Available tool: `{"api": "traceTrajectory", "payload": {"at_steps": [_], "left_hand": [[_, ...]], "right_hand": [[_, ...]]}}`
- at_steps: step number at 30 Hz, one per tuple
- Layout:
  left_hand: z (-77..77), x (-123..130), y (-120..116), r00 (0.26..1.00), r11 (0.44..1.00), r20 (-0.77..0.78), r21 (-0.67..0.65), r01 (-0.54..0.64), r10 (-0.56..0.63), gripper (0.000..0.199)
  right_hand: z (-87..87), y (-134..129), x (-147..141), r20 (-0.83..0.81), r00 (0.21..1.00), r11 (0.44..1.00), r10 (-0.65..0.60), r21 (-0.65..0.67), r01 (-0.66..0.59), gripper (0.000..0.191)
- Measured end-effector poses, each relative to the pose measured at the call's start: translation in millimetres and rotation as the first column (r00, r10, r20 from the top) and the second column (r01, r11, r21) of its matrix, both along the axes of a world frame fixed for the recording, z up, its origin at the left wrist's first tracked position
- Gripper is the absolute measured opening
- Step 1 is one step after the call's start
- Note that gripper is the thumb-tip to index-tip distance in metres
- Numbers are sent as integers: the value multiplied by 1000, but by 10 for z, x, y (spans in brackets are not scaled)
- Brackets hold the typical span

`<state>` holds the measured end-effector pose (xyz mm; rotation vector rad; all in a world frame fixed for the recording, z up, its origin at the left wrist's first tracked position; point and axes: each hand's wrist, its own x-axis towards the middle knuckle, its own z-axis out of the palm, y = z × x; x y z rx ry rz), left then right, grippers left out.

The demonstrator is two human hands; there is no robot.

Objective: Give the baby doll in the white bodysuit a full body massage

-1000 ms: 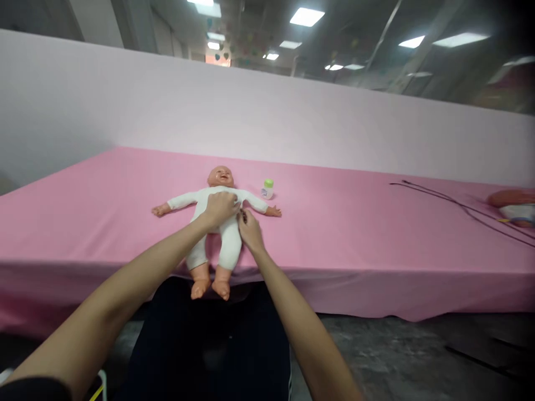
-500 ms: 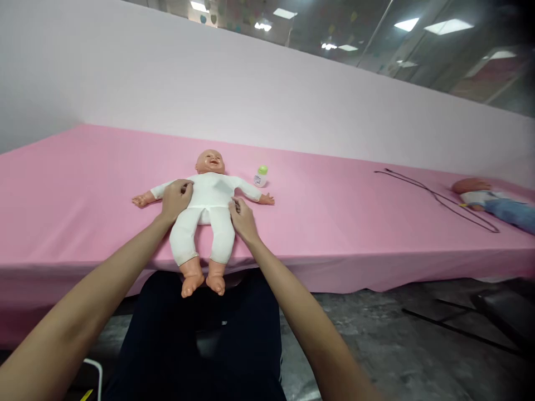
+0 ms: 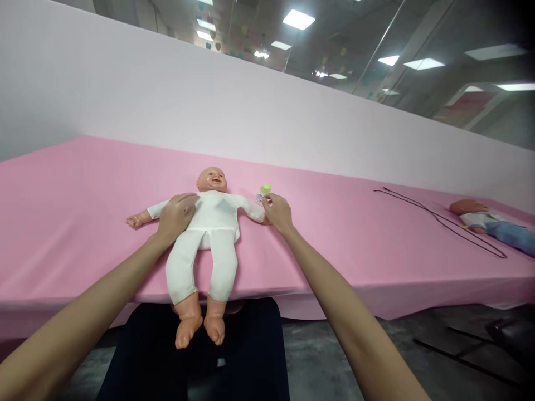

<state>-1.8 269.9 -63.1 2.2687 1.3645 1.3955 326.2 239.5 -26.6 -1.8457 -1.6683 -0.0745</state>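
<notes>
A baby doll (image 3: 214,214) in a white cloth suit lies face up on the pink-covered table, its bare feet hanging over the front edge. My left hand (image 3: 179,214) rests against the doll's side near its armpit, with the fingers curled over the edge of the chest. Beyond the doll's outstretched arm, on the right, stands a small clear bottle (image 3: 259,197) with a green cap. My right hand (image 3: 278,211) is at this bottle, fingers bent against its lower right side, and it covers the doll's hand in part. The fingertips behind the bottle are hidden.
A thin dark cord (image 3: 434,214) lies looped on the pink cloth (image 3: 334,239) to the right. Further right is a second doll (image 3: 497,225) in blue trousers. A white wall (image 3: 167,100) runs along the back. A dark chair (image 3: 510,340) stands at lower right.
My right hand has left the doll's hip and moved right and away from me to the bottle. My left hand has stayed on the doll's side. The view has tilted up slightly.
</notes>
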Motion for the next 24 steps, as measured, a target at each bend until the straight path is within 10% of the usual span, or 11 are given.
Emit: {"api": "traceTrajectory", "payload": {"at_steps": [5,9,12,18,24], "left_hand": [[532,569,57,916,906,312,-257,337,-252,29],[780,1380,208,694,474,714,-582,660,-89,35],[818,1874,339,586,329,793,-605,725,167,61],[694,2147,494,436,221,869,-484,847,234,94],[764,1809,371,496,288,865,-496,819,80,87]], "right_hand": [[-13,244,330,7,997,997,-76,11,76,37],[-92,381,379,48,999,999,20,34,-22,52],[-179,463,339,131,986,994,104,24,-108,59],[-307,557,341,186,972,986,146,52,-158,60],[-198,523,434,129,976,983,174,35,-180,53]]}}
